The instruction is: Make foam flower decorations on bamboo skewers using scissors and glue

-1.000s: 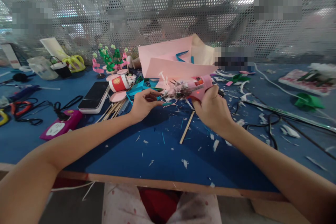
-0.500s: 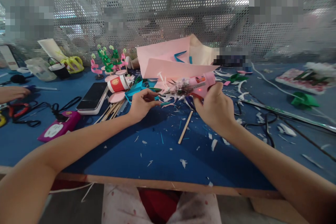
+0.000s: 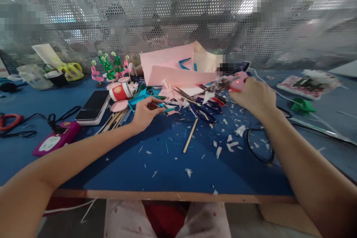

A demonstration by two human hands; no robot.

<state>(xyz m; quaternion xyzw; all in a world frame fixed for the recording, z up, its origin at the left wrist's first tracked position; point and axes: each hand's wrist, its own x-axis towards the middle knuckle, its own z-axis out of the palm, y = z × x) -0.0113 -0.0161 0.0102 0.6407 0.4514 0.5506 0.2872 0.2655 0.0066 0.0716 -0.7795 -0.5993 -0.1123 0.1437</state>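
My right hand [image 3: 255, 95] is wrapped round a pink hot glue gun [image 3: 238, 81] with a small red light, over the right part of the desk. Clumps of scraps cling around its nozzle end. My left hand [image 3: 147, 111] pinches a small teal paper piece [image 3: 169, 109] between thumb and fingers near the middle. Dark-blue-handled scissors [image 3: 205, 111] lie between my hands on paper scraps. Just behind my left hand is folded blue paper [image 3: 142, 96]. A wooden stick [image 3: 190, 135] rests in front of the scissors.
Behind the scraps stands a large pink paper sheet [image 3: 178, 76]. To the left are a red-and-white paper cup [image 3: 121, 92], a black-topped phone-like device [image 3: 94, 107], a purple box [image 3: 57, 139] and small paper plants [image 3: 110, 67]. Black cable [image 3: 248, 145] loops under my right forearm.
My right hand has carried the glue gun to the right, away from my left hand, uncovering the scissors. My left hand keeps its pinch. Another person's hand at the left edge has gone from view.
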